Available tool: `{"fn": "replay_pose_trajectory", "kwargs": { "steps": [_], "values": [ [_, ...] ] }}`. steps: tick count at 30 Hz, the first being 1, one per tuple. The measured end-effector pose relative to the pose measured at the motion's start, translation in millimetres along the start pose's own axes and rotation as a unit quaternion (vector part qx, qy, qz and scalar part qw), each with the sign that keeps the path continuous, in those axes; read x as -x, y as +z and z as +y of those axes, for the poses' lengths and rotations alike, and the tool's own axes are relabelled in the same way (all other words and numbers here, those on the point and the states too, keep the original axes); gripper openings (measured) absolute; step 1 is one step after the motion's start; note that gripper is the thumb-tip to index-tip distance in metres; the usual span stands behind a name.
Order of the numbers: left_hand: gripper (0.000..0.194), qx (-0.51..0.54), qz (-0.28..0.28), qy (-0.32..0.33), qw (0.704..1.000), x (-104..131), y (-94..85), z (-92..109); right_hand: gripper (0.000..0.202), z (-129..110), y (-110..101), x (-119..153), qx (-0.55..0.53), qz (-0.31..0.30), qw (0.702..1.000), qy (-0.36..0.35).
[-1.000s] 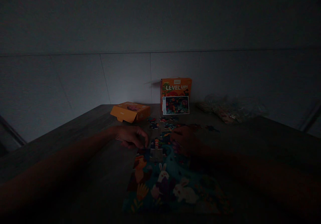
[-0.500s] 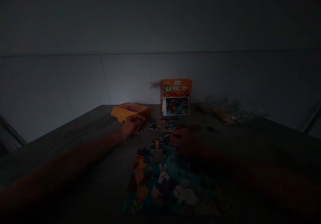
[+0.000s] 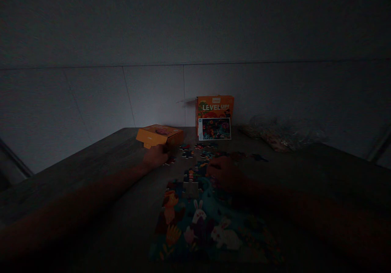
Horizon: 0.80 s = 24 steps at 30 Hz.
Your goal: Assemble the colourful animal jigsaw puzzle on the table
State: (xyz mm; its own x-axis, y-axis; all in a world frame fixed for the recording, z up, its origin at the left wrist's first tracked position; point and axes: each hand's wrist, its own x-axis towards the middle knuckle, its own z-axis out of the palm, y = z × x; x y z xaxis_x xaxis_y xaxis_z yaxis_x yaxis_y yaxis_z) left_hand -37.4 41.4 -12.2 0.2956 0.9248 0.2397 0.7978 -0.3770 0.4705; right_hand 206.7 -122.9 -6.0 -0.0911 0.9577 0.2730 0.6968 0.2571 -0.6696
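The light is very dim. A partly assembled jigsaw puzzle point(image 3: 198, 224) with white rabbits and an orange animal lies in front of me, with a gap near its far edge. My left hand point(image 3: 155, 157) is on the table left of the puzzle's far end, its fingers curled beside a loose puzzle piece point(image 3: 170, 161). My right hand point(image 3: 224, 170) rests at the puzzle's upper right edge, fingers bent together; whatever they may hold is hidden. Several more loose pieces point(image 3: 187, 154) are scattered beyond the puzzle.
An orange box point(image 3: 215, 102) stands against the wall, with a picture card point(image 3: 214, 129) leaning on it. Another orange box point(image 3: 160, 135) lies beyond my left hand. Crumpled clear plastic bags point(image 3: 287, 134) lie at the back right of the grey table point(image 3: 122, 146).
My left hand has drawn back slightly to the left and towards me, uncovering the loose piece beside it, and its fingers are more curled. The right hand has hardly moved.
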Motion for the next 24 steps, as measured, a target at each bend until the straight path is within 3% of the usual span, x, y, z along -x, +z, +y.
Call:
{"fn": "replay_pose_trajectory", "kwargs": {
  "steps": [7,12,19,24],
  "values": [
    [0.03,0.039,-0.082,0.16,0.983,11.9,-1.3,10.3,0.026,-1.7,-1.2,-0.6,0.016,-0.006,0.999,-0.03],
    [0.028,0.055,-0.109,0.227,0.966,15.1,-0.6,12.0,0.026,-4.0,-0.7,0.2,0.014,-0.016,0.999,-0.03],
    [0.021,0.001,-0.092,0.264,0.96,16.4,1.3,14.3,0.026,-4.4,0.1,2.2,0.003,-0.019,1.0,-0.016],
    [0.026,-0.065,-0.034,0.22,0.973,19.3,0.8,17.9,0.026,-4.7,-0.5,1.9,0.011,-0.003,0.999,-0.037]
  ]
}}
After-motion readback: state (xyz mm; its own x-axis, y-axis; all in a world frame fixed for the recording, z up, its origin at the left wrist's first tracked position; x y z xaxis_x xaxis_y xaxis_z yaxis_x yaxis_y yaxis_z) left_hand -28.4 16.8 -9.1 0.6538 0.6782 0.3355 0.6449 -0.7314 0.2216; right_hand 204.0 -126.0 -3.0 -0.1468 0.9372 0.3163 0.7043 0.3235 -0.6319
